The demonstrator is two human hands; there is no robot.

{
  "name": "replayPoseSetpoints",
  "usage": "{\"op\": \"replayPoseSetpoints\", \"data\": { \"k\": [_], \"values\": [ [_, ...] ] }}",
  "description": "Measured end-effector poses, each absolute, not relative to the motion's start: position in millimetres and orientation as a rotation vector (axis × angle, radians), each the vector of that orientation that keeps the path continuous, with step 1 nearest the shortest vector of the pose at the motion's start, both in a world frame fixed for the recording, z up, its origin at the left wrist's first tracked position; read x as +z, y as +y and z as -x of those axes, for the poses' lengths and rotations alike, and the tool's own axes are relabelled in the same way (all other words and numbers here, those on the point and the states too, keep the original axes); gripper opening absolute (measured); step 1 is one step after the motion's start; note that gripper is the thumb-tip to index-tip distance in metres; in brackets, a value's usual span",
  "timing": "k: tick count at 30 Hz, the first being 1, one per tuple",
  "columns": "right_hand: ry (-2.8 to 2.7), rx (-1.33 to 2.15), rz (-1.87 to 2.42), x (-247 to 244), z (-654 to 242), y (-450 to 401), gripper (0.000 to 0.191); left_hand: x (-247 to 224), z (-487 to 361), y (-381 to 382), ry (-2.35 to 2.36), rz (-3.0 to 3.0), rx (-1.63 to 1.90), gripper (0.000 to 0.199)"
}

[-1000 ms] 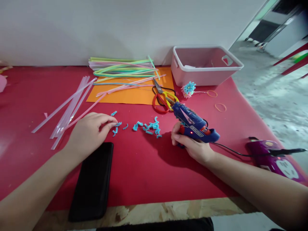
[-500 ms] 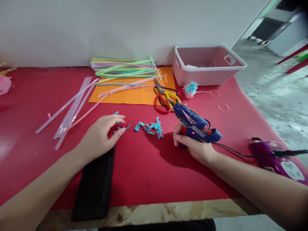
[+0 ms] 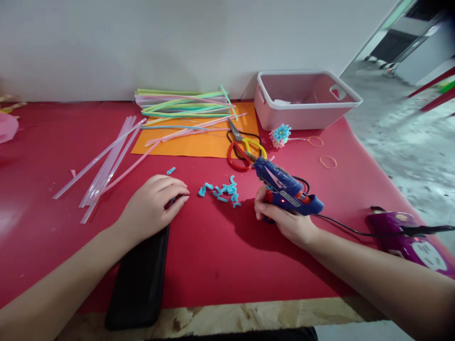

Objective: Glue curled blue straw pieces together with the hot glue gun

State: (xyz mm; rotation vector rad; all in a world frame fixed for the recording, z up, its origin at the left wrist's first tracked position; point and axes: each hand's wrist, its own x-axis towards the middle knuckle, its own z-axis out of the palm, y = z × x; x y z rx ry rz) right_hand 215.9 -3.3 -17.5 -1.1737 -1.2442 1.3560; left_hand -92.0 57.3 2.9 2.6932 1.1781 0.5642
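My right hand grips a blue hot glue gun whose red light is on. Its nozzle points up and left, close to the scissors with one red and one yellow handle. My left hand rests on the table with thumb and fingertips drawn together; what they hold, if anything, is hidden. Between the hands lies a small pile of short, bent blue pipe cleaner pieces. One more blue piece lies just beyond my left fingers. Under my left wrist is a black phone.
Colored pipe cleaners lie on an orange sheet. Clear plastic sticks are at left. A pink basket, a fuzzy blue-and-pink flower and rubber bands sit at right. The gun's cord runs toward a purple power strip.
My left fingers and thumb have closed together over the small blue pieces beneath them, which are now hidden. My right hand keeps the glue gun almost in place.
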Motion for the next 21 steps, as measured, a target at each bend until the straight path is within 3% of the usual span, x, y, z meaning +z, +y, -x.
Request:
{"op": "replayPoseSetpoints", "data": {
  "k": [8,15,21],
  "values": [
    [-1.255,1.36,1.182,-16.7,-216.9,-4.5,0.014,7.4,36.2,51.8,0.915,-2.879,0.453,0.018],
    [-1.268,1.335,1.185,-15.6,-215.5,-5.2,0.016,5.4,9.7,51.6,1.087,-2.951,0.144,0.013],
    [-1.278,1.289,1.219,-8.6,-212.6,-3.3,0.019,9.9,8.3,33.1,0.974,-2.53,0.63,0.012]
  ]
}}
